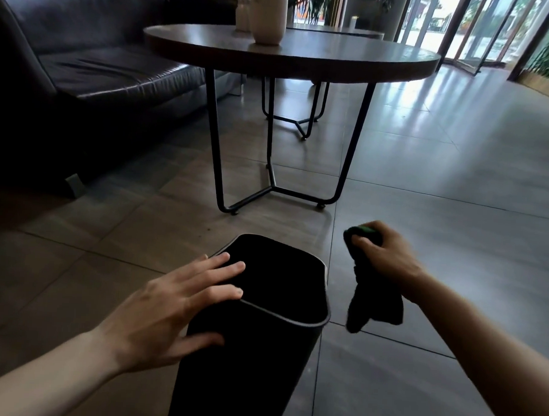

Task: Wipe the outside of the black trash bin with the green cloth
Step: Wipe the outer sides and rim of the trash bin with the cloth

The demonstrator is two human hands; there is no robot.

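Note:
The black trash bin (pixel 254 358) stands on the floor at the bottom centre, tilted with its open mouth facing away from me. My left hand (pixel 168 307) lies over the bin's left rim, fingers spread across the opening and thumb against the outer wall. My right hand (pixel 384 253) is to the right of the bin, clear of it, closed around the bunched green cloth (pixel 373 300). The cloth looks dark, with a green fold showing above my fingers and the rest hanging below my fist.
A round wooden table (pixel 292 56) on thin black metal legs stands just beyond the bin, with a pale vase (pixel 269 15) on top. A dark leather sofa (pixel 84 67) fills the left side. Grey tiled floor (pixel 441 171) stretches right toward glass doors.

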